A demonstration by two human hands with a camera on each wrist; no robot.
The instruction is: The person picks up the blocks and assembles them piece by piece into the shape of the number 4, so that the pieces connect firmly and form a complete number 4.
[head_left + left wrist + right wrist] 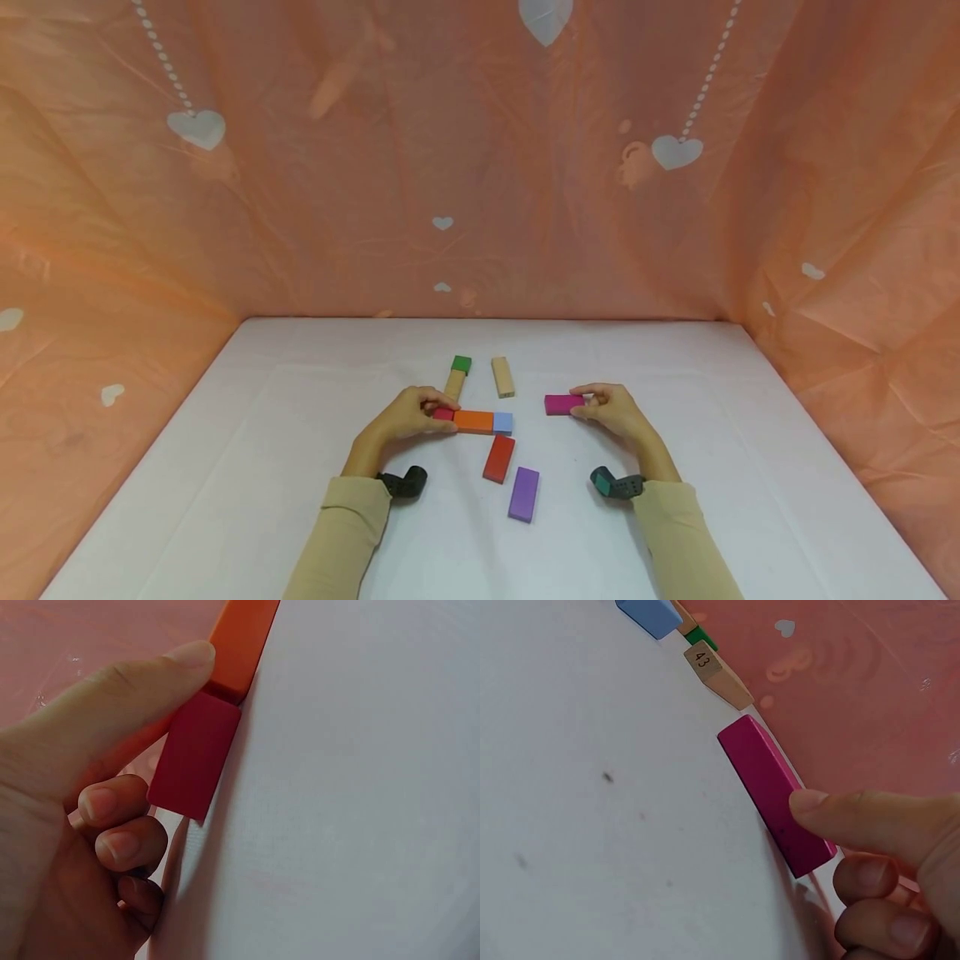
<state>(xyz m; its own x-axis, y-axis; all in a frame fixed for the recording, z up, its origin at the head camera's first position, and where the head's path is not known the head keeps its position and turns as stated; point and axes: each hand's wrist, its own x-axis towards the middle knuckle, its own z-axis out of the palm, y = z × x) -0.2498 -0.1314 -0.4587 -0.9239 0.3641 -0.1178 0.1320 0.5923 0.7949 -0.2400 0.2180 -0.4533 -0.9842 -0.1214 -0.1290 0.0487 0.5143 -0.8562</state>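
My left hand (411, 413) pinches the left end of an orange block (474, 422), right at its join with a crimson block (443, 413). In the left wrist view the thumb tip presses the orange block (244, 645), while the index fingertip is hidden behind; the crimson block (196, 754) lies beside the curled fingers. A light blue block (503, 423) meets the orange block's right end. Off to the right, my right hand (613, 411) holds a magenta block (561, 405) by its right end, with the thumb on its near side (769, 791).
Behind the row lie a green block (461, 364) against a plain wooden block (454, 384), and another wooden block (502, 377), marked 43. Nearer are a red block (498, 459) and a purple block (523, 495). Orange curtains (480, 167) surround the white table (247, 500).
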